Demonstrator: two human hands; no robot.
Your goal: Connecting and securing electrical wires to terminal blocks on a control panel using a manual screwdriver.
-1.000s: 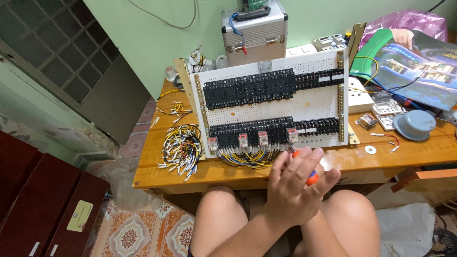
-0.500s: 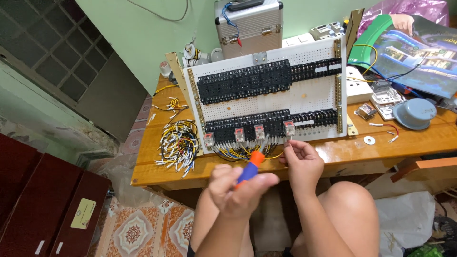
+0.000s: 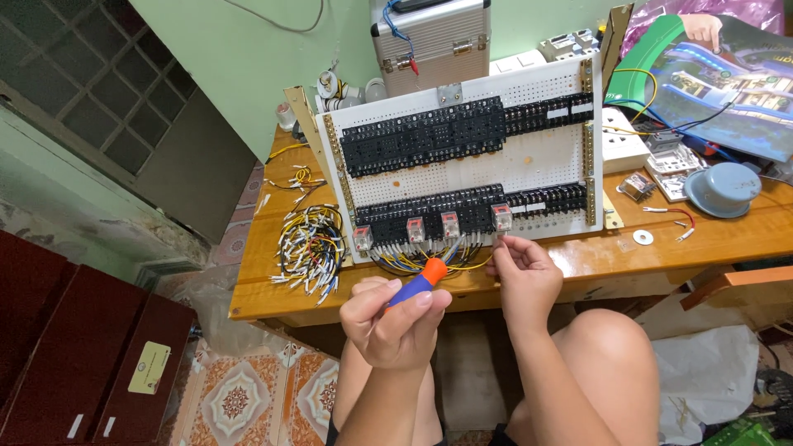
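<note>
— Report the hands.

— Left hand (image 3: 395,318) is clenched round a screwdriver (image 3: 420,282) with an orange and blue handle, tip up toward the panel's lower terminal row. Right hand (image 3: 522,277) pinches a yellow wire (image 3: 472,266) below the right-most clear relay (image 3: 501,217), seemingly steadying it for the tip.

— The panel?

— White perforated board (image 3: 462,161), propped on the wooden table (image 3: 578,256); loose wires (image 3: 310,248) lie left.

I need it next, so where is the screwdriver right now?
In the head view, the screwdriver is in the left hand, low and centre, tip toward the wires under the panel, just left of the right hand.
</note>
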